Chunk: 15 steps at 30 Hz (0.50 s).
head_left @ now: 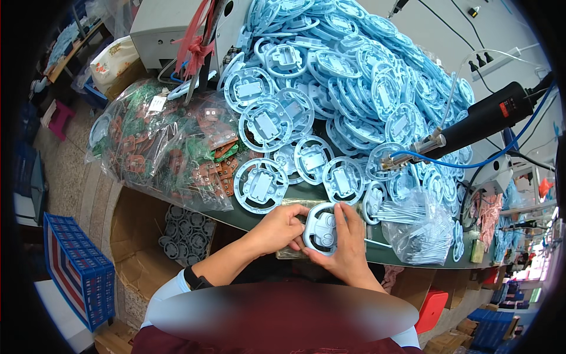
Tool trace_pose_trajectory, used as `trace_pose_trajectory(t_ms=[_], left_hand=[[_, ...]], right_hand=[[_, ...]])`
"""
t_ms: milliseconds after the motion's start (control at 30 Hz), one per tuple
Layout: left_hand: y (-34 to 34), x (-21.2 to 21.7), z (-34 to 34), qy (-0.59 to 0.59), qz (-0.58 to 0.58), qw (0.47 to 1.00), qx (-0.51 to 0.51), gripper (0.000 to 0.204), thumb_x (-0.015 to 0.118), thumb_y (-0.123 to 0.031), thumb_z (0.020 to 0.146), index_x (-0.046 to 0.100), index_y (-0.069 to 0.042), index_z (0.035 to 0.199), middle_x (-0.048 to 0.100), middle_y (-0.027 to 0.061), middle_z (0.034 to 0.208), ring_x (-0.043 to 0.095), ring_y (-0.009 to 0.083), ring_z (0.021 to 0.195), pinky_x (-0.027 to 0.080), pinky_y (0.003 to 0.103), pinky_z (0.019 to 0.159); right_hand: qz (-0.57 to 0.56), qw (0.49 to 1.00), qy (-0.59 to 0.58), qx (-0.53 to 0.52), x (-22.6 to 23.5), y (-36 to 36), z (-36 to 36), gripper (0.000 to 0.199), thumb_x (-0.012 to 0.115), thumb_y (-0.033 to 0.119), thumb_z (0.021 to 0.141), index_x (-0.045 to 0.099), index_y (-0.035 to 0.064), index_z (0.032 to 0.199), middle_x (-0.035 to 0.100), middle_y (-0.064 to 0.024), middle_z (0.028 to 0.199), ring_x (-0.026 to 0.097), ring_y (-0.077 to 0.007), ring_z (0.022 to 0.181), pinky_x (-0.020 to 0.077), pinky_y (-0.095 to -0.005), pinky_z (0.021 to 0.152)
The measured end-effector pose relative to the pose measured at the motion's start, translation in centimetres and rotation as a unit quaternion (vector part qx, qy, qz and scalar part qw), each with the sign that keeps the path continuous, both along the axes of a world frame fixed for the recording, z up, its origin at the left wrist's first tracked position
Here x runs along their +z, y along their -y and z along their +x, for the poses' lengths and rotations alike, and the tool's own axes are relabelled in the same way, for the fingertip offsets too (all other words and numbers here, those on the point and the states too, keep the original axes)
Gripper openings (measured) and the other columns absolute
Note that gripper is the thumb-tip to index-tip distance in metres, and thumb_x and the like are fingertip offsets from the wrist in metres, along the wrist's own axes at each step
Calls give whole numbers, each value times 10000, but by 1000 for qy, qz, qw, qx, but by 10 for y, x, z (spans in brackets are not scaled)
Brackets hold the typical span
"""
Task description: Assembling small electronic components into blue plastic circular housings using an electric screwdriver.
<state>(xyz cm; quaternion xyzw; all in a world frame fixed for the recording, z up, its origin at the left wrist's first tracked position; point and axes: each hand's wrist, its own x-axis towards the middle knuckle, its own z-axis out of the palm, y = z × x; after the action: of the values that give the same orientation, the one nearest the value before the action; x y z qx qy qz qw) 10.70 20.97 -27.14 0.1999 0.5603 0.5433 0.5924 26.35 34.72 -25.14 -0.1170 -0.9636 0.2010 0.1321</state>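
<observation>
A light blue toy steering wheel (323, 229) of plastic is held up between my two hands, close to the table's front edge. My left hand (279, 229) pinches its left rim with thumb and fingers. On the other side, my right hand (350, 241) wraps round the right rim, the thumb below and the fingers on top. Under the hands lies a flat block (292, 252), mostly covered. Just beyond are several similar wheel shells (260, 184) with their open backs and pale rectangular covers showing.
A tall heap of blue wheel shells (354, 65) fills the table's back. At left lies a clear bag of circuit boards (171, 147). A black electric screwdriver (489, 121) hangs at right above a bag of thin blue rods (421, 227). A cardboard box (138, 248) holds grey parts below.
</observation>
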Motion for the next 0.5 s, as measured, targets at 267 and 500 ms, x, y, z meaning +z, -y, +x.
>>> trace_pose_trajectory(t_ms=[267,500], left_hand=[[-1,-2,0,-7,18,1000,-14,425,578,-68,952,452,58,1338,697,104,829,699,157,689,552,241,595],[-3,5,3,-71,12,997,-7,338,606,-79,944,462,65,1214,684,107,767,677,144,616,512,247,512]], right_hand=[[4,1000,3,-5,-3,1,0,1025,880,389,622,376,-56,1396,408,-247,1373,452,-434,1225,370,-520,1012],[13,1000,12,2,-6,2,1,1049,877,399,626,354,-63,1409,385,-259,1391,428,-445,1248,360,-526,1022]])
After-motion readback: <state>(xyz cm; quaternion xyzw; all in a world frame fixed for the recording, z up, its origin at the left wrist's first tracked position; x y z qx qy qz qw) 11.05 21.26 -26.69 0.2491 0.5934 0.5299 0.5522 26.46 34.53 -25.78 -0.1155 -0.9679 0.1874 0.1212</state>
